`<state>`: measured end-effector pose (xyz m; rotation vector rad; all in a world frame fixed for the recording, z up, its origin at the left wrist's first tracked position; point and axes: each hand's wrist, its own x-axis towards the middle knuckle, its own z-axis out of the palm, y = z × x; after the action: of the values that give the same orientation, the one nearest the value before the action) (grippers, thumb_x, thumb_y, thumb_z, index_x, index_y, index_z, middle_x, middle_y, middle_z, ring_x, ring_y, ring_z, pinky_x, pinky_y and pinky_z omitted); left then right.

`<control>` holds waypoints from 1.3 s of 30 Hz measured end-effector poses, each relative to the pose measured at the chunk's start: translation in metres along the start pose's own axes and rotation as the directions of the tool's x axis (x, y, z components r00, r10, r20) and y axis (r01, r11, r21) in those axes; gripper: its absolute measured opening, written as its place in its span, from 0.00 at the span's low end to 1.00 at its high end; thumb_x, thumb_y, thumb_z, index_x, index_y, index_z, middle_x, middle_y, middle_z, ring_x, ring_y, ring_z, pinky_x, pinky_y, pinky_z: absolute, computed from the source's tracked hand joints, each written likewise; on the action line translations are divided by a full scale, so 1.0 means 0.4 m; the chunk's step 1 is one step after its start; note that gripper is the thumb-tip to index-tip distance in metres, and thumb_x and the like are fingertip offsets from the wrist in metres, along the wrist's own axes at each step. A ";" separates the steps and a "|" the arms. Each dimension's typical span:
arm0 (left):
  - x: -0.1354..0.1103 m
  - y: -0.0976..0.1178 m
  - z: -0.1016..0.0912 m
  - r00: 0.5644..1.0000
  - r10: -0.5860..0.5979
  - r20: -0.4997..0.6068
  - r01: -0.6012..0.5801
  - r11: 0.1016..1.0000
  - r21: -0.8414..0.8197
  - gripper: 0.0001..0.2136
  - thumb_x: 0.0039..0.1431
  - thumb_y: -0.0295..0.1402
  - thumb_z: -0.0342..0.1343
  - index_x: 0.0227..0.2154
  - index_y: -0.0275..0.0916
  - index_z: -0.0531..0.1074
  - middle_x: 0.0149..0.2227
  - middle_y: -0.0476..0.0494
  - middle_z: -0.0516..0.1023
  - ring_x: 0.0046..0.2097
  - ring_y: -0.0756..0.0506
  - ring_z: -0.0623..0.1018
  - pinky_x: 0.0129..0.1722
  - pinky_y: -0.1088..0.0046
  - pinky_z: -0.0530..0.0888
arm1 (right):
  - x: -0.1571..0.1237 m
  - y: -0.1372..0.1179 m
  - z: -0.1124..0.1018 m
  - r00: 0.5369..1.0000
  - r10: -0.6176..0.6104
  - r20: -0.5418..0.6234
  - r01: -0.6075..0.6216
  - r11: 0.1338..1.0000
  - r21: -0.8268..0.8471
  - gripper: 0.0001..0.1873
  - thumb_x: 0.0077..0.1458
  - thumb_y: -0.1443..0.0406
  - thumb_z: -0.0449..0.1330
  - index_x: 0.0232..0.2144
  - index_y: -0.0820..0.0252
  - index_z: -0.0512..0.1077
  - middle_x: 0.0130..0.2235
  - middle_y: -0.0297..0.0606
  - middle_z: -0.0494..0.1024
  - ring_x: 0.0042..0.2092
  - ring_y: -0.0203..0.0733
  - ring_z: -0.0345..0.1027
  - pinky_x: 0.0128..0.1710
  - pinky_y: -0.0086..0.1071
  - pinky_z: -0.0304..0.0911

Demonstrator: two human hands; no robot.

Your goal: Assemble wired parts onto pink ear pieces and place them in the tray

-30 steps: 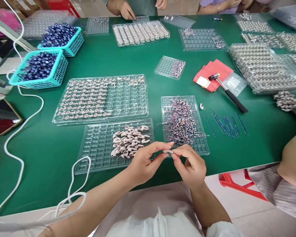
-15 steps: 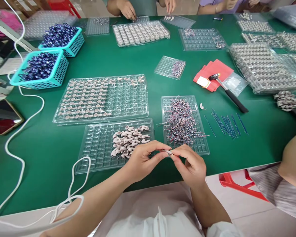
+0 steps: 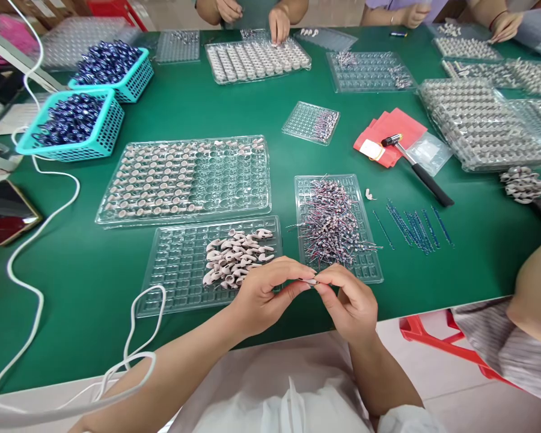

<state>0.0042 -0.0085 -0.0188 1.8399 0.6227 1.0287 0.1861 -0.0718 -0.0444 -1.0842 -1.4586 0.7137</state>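
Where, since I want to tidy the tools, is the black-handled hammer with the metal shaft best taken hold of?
Probably around the middle of its thick black handle, coming from the near right. The handle is long and straight, and its end points that way over the green tabletop, while the short hammer head overlaps the flat red packets.

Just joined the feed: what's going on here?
The person's left hand and right hand pinch one small pale part between them. Loose pale pieces lie heaped on a clear tray at left; thin wired parts are piled on a second tray ahead. A larger tray beyond is partly filled.
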 end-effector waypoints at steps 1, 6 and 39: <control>0.000 0.000 0.001 1.000 0.004 -0.002 -0.004 1.000 0.003 0.12 0.62 0.19 0.59 0.45 0.39 0.79 0.40 0.40 0.85 0.43 0.45 0.83 0.44 0.68 0.80 | 0.000 0.000 0.000 1.000 -0.001 -0.002 0.001 1.000 0.000 0.17 0.59 0.77 0.60 0.45 0.54 0.74 0.36 0.36 0.78 0.37 0.38 0.72 0.38 0.36 0.68; -0.002 0.004 0.004 1.000 -0.014 -0.008 0.014 1.000 0.013 0.11 0.63 0.20 0.59 0.44 0.40 0.79 0.40 0.41 0.85 0.43 0.45 0.83 0.45 0.68 0.80 | 0.002 0.004 0.001 1.000 -0.012 -0.003 0.012 1.000 -0.017 0.15 0.60 0.76 0.59 0.45 0.54 0.74 0.36 0.37 0.79 0.36 0.39 0.72 0.38 0.37 0.69; -0.006 0.006 0.009 0.994 -0.097 -0.046 0.098 0.995 0.024 0.07 0.63 0.25 0.60 0.41 0.40 0.81 0.38 0.41 0.86 0.39 0.45 0.84 0.40 0.68 0.81 | 0.007 0.009 0.002 0.992 -0.129 0.006 0.128 0.975 -0.181 0.18 0.59 0.75 0.60 0.47 0.52 0.74 0.36 0.37 0.81 0.36 0.41 0.75 0.37 0.39 0.70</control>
<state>0.0058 -0.0131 -0.0185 1.7949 0.7487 1.0039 0.1863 -0.0677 -0.0466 -1.1171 -1.5965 0.4930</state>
